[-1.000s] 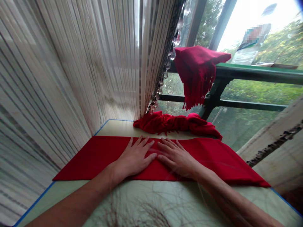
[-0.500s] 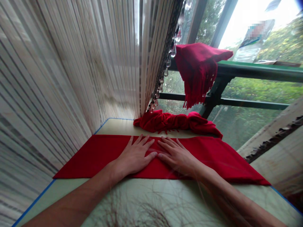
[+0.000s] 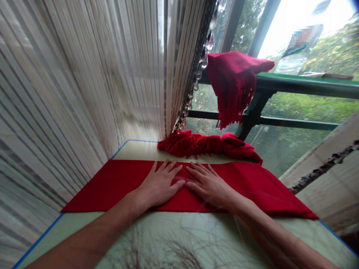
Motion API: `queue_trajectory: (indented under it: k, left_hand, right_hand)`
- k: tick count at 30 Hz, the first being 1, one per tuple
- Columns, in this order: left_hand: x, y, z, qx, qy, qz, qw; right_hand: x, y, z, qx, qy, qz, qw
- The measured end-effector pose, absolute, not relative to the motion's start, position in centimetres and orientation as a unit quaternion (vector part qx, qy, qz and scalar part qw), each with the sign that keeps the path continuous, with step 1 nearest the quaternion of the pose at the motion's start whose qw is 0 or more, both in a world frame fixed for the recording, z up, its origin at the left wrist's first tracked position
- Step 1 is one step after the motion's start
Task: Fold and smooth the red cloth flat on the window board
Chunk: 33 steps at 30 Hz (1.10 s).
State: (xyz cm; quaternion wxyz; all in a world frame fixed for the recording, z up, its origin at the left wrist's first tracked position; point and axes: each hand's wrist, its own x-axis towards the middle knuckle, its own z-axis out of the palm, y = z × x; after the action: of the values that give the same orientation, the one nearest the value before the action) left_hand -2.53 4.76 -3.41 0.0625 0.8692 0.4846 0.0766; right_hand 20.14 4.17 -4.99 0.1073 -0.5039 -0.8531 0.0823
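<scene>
A flat, smooth red scarf (image 3: 103, 186) lies across the pale table (image 3: 157, 239), spanning nearly its whole width. On the middle of it rests my left hand (image 3: 161, 184), palm down with the fingers spread. My right hand (image 3: 209, 184) lies flat beside it, fingers also apart, the two thumbs close to each other. Neither hand grips the cloth. Behind the flat scarf, a crumpled red scarf (image 3: 202, 145) with fringe sits at the far edge of the table.
Another red fringed scarf (image 3: 234, 82) hangs over a dark green window rail (image 3: 308, 85). A striped sheer curtain (image 3: 98, 74) with clear beads borders the left; a second curtain (image 3: 333, 186) is at the right. Blue edging (image 3: 42, 235) runs along the table. Some loose hair crosses the lower view.
The view has shifted very slightly. Both hands stay in the same place on the scarf.
</scene>
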Motion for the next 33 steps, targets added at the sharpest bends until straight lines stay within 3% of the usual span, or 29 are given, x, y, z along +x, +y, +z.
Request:
queue_trajectory:
  k: [26, 33]
  left_hand:
    - [-2.55, 4.77, -3.28, 0.871, 0.481, 0.078, 0.058]
    - [-2.60, 4.82, -3.54, 0.872, 0.478, 0.085, 0.055]
  right_hand:
    - [20.05, 3.96, -4.71, -0.504, -0.854, 0.082, 0.102]
    - [20.01, 3.89, -4.47, -0.510, -0.846, 0.069, 0.136]
